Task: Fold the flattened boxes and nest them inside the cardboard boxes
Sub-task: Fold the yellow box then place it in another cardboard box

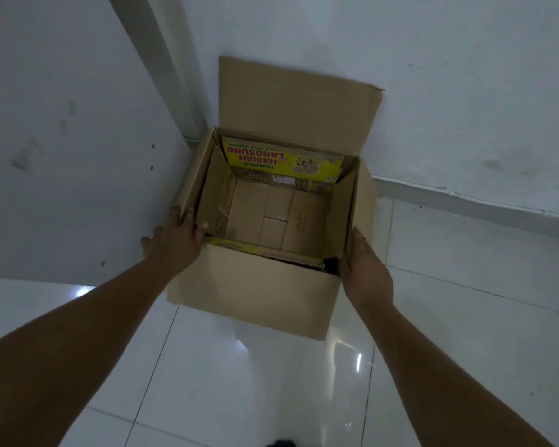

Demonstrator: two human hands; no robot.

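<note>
A brown cardboard box stands open on the floor in a room corner, its back flap up against the wall. Nested inside it is a smaller box with yellow printed flaps, its brown bottom showing. My left hand grips the outer box at its near left top corner, fingers over the rim. On the near right corner rests my right hand, its fingers flat along the right wall and the thumb at the rim.
White walls close in on the left and behind the box. Glossy white floor tiles stretch in front and to the right. A white baseboard runs along the back wall.
</note>
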